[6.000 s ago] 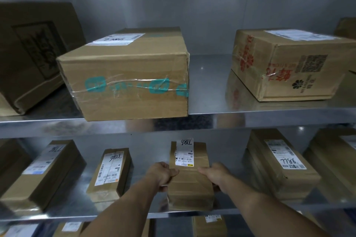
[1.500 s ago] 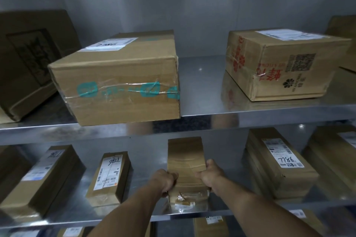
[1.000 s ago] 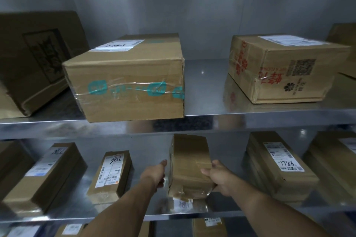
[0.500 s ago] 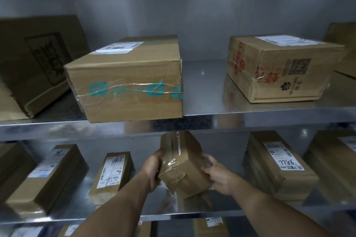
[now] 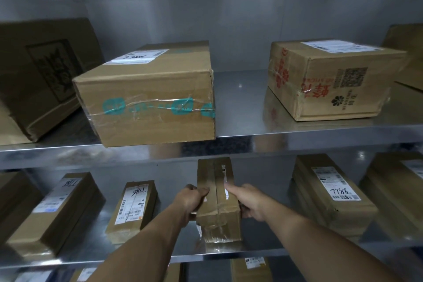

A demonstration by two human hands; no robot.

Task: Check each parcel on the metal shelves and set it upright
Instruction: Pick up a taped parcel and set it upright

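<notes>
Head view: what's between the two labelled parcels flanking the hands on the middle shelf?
The taped parcel, held by the left hand and right hand; bare shelf metal on either side. Head view shows it.

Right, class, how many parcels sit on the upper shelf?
4: a dark box far left, the teal-taped box left of centre, the red-printed box right, and a cut-off box at the right edge. Others may lie out of frame.

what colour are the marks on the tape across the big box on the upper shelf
Teal marks on clear tape, on the big box; seen in the head view.
</notes>
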